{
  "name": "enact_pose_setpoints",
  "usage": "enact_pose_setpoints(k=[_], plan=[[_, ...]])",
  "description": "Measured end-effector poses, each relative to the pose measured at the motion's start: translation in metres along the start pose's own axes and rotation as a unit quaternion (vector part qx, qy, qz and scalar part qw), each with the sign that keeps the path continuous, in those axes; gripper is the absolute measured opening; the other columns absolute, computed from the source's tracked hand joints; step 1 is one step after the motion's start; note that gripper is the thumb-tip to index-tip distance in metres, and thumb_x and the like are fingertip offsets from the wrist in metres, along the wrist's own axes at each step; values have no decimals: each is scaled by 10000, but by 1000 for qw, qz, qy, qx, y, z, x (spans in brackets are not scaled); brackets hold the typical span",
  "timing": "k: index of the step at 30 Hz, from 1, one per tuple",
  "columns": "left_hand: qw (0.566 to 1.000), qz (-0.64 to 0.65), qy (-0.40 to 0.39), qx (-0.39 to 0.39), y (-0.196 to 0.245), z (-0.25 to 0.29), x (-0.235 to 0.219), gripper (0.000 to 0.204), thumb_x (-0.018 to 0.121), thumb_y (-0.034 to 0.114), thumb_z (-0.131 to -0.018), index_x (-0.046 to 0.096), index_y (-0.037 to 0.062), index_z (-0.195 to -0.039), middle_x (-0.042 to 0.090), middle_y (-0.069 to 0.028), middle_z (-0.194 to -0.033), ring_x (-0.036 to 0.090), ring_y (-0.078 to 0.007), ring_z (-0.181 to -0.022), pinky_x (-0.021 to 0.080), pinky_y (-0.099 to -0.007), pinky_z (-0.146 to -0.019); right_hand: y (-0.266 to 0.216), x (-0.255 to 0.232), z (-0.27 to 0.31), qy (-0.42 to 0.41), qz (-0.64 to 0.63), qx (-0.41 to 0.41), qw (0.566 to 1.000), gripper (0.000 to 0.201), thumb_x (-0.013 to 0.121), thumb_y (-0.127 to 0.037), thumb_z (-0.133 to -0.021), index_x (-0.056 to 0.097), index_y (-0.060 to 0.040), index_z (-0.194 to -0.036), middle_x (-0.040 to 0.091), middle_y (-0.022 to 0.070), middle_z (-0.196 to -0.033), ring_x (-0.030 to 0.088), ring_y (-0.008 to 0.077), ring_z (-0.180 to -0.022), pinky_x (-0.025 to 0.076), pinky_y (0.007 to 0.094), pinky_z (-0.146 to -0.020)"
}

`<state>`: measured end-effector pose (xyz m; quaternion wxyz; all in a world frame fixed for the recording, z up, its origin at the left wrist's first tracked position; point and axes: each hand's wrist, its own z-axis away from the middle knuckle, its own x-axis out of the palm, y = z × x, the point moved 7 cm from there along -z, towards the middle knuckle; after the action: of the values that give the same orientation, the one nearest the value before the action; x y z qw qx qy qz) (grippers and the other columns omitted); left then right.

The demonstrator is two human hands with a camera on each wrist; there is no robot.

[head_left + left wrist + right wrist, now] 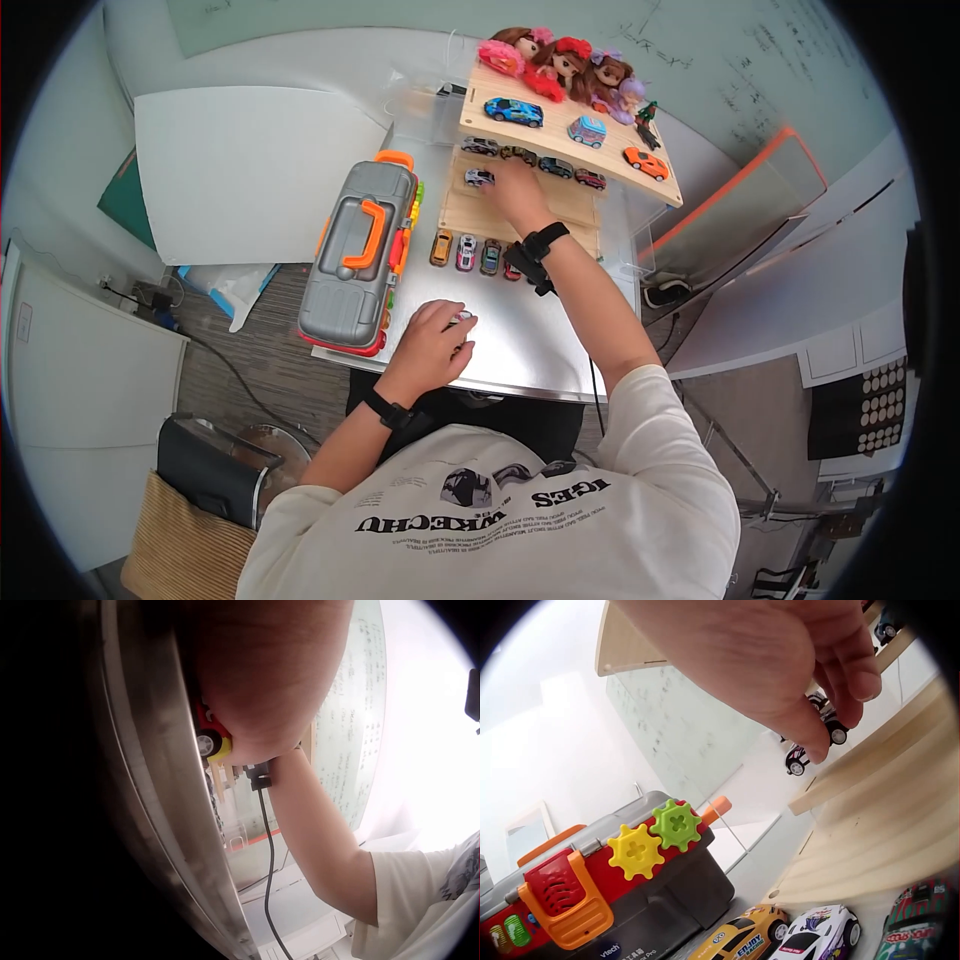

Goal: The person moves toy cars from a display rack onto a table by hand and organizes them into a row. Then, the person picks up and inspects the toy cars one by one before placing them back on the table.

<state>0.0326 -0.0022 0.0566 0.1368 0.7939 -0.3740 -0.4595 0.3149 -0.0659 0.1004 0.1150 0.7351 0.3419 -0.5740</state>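
My right hand point(518, 195) is at the lower tier of the wooden stepped shelf point(465, 212), thumb and fingers pinching a white-and-black toy car point(817, 752) near the tier's left end. Behind it stands a row of toy cars, partly covered by the hand. Over the front of the metal table, my left hand point(430, 345) curls round a small toy car point(461, 318), mostly hidden by the fingers. From the left wrist, a red-and-yellow side with a black wheel point(208, 744) shows under the palm. On the table before the shelf, a yellow car point(441, 247) and a white car point(466, 252) stand in a row.
A grey toy toolbox point(345, 290) with orange handles stands along the table's left side. The top shelf board point(555, 125) bears dolls point(565, 70), a blue car point(513, 112), a small van point(587, 130) and an orange car point(646, 163). A cable point(270, 855) hangs from the right wrist.
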Motion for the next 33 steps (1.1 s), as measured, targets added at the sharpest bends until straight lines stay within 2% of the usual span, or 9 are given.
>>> enact_pose_setpoints(k=[7,12,19,22,25,28,29,31,33], plan=[[1000,8,-2,9,0,-1,0,358,770,103,-804,728,29,-1152,656,-174,-1213,617,-377,-1141,497,-468,-998,-6,17,-9,-25,-5,-23,999,213,736,-145,-852,747,5,-1002,711,248,-1052,673,417,-1044,546,499,-948],[1000,18,-2,16,0,-1,1,365,769,100,-802,724,21,-1156,656,-188,-1209,623,-380,-1130,508,-468,-994,-1,21,-9,4,-16,-26,1000,275,786,-175,-810,746,-7,-1024,720,242,-1004,670,421,-1025,531,506,-937],[1000,4,-3,16,2,-1,0,386,768,101,-807,723,24,-1183,654,-198,-1233,622,-385,-1156,511,-465,-1007,0,16,-5,-5,-25,-1,1000,277,774,-178,-822,741,-4,-1034,719,237,-1012,665,414,-1029,528,505,-939],[1000,6,-3,12,2,-1,0,393,767,101,-809,721,24,-1191,651,-199,-1242,615,-392,-1167,505,-466,-1014,-2,5,4,10,-24,15,1000,294,773,-189,-827,740,-7,-1056,717,238,-1030,660,413,-1057,524,502,-951],[1000,-3,-5,2,2,0,0,435,768,128,-812,716,46,-1236,627,-208,-1283,590,-405,-1209,475,-486,-1042,-18,-21,28,82,-20,-20,996,251,756,-186,-836,752,-14,-1019,727,223,-967,683,406,-999,544,491,-903],[998,-51,-3,-26,3,0,-3,575,779,178,-805,653,34,-1347,590,-217,-1307,547,-416,-1247,434,-503,-1076,-49,-37,76,-39,-130,-19,991,141,692,-153,-840,734,-20,-861,714,215,-817,704,410,-835,563,500,-776],[996,-71,-3,-53,1,0,-3,664,787,201,-797,594,13,-1404,570,-219,-1313,533,-416,-1250,422,-504,-1084,-58,-31,93,-88,-165,-64,980,151,708,-165,-827,737,-19,-857,724,214,-848,704,406,-822,565,485,-772],[991,-105,1,-77,1,-1,-5,838,798,218,-776,459,-44,-1496,520,-255,-1314,525,-422,-1208,419,-522,-1074,-67,-14,126,-161,-205,-93,961,224,760,-181,-803,755,-18,-957,744,176,-888,713,362,-843,568,433,-757],[992,-91,6,-86,-3,0,0,854,794,215,-778,437,-43,-1511,503,-261,-1331,526,-425,-1206,425,-516,-1068,-74,-7,150,-162,-199,-124,959,255,761,-188,-800,756,-25,-997,739,174,-926,710,359,-869,569,435,-760]])
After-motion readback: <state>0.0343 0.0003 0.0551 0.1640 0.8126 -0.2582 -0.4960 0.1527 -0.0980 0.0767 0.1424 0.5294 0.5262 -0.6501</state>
